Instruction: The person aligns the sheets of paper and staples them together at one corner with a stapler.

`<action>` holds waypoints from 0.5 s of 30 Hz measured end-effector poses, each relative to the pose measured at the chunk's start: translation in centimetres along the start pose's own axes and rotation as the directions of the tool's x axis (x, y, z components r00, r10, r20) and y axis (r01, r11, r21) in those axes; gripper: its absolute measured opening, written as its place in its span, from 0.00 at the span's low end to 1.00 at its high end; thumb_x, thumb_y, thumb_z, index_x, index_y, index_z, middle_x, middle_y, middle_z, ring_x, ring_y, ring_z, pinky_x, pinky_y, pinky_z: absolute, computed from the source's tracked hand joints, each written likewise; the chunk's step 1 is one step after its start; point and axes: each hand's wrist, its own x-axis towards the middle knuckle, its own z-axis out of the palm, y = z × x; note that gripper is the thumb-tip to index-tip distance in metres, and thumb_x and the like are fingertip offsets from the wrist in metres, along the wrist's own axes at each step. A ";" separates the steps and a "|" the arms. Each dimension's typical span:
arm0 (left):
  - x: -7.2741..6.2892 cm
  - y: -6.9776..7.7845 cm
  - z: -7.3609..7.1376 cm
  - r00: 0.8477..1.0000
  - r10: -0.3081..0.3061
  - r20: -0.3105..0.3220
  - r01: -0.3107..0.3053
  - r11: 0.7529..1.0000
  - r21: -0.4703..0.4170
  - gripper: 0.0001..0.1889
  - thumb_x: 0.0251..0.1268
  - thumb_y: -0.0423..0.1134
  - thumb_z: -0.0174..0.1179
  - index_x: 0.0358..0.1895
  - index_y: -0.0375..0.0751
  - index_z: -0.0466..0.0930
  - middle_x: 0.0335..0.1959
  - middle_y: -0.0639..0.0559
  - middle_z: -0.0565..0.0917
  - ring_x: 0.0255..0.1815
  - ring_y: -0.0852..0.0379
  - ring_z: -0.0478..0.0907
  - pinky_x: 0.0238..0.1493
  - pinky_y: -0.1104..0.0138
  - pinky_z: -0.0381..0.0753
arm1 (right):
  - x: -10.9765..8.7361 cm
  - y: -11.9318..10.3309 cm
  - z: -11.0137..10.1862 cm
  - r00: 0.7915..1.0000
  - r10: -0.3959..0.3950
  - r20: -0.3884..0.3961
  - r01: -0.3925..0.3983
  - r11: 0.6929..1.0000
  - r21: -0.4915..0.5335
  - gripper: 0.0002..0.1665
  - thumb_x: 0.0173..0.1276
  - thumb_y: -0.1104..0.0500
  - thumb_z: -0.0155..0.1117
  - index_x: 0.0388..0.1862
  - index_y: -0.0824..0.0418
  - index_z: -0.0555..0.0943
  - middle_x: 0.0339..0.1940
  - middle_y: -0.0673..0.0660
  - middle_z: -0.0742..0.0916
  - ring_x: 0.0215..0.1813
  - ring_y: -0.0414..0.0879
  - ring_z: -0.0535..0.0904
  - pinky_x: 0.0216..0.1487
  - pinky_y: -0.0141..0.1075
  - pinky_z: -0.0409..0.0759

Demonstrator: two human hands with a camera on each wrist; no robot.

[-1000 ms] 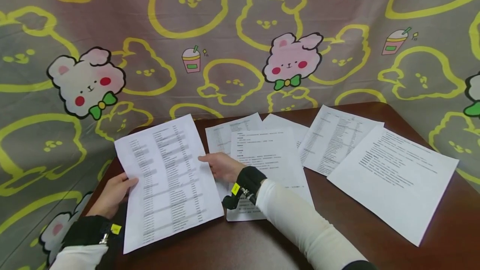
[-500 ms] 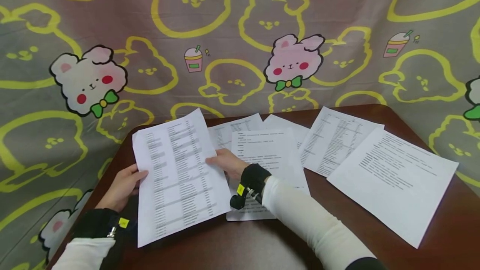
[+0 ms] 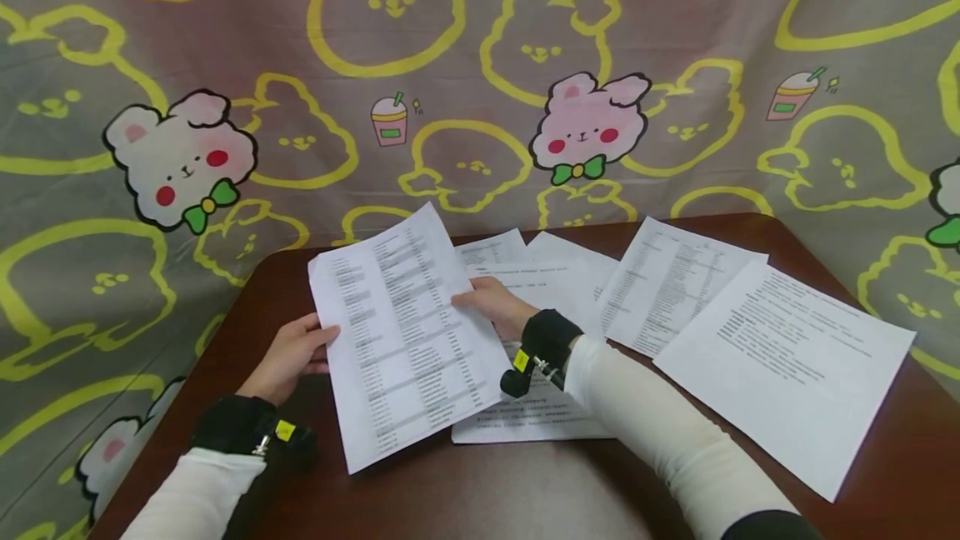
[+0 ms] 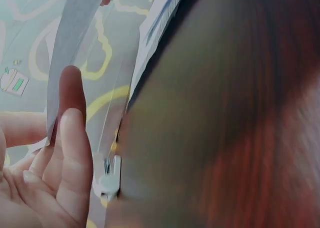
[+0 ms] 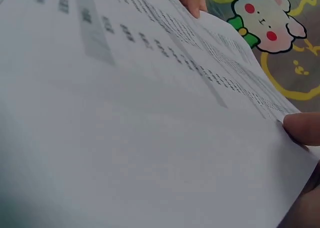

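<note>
Between both hands a printed sheet of paper (image 3: pixel 405 340) with shaded rows is held up off the table, tilted. My left hand (image 3: pixel 288 357) pinches its left edge, thumb in front and fingers behind; the left wrist view shows the paper (image 4: pixel 70 42) edge-on between thumb and fingers. The right hand (image 3: pixel 495 307) pinches the opposite edge, its thumb (image 5: pixel 302 129) lying on the printed face in the right wrist view. Below and behind the held sheet lies another printed page (image 3: pixel 540 419), partly covered by it and by the right forearm.
More sheets lie on the dark brown table (image 3: pixel 510 490): two partly hidden pages at the back, a list page (image 3: pixel 675 282) and a text page (image 3: pixel 795 373) overlapping at the right. A patterned curtain (image 3: pixel 465 40) hangs behind the table.
Both hands have carried the held sheet to the right and slightly up, so it now covers more of the page behind it. The sheets at the right lie as before.
</note>
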 end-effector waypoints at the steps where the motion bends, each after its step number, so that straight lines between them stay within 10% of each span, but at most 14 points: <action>1: 0.1 0.2 0.3 1.000 0.001 0.002 -0.001 1.000 0.004 0.27 0.75 0.43 0.51 0.67 0.27 0.62 0.47 0.40 0.84 0.35 0.52 0.85 0.35 0.63 0.83 | -0.1 0.0 -0.4 1.000 0.001 -0.002 -0.001 1.000 -0.001 0.20 0.73 0.63 0.55 0.62 0.64 0.75 0.45 0.59 0.86 0.43 0.51 0.84 0.42 0.40 0.80; 15: 2.3 2.7 4.3 0.996 0.035 0.078 -0.038 0.999 0.033 0.21 0.74 0.38 0.52 0.63 0.28 0.67 0.41 0.40 0.85 0.29 0.52 0.84 0.26 0.67 0.80 | -3.4 0.3 -5.3 0.998 0.001 -0.061 -0.014 0.977 -0.211 0.20 0.73 0.62 0.55 0.62 0.65 0.74 0.46 0.59 0.86 0.43 0.49 0.83 0.45 0.40 0.78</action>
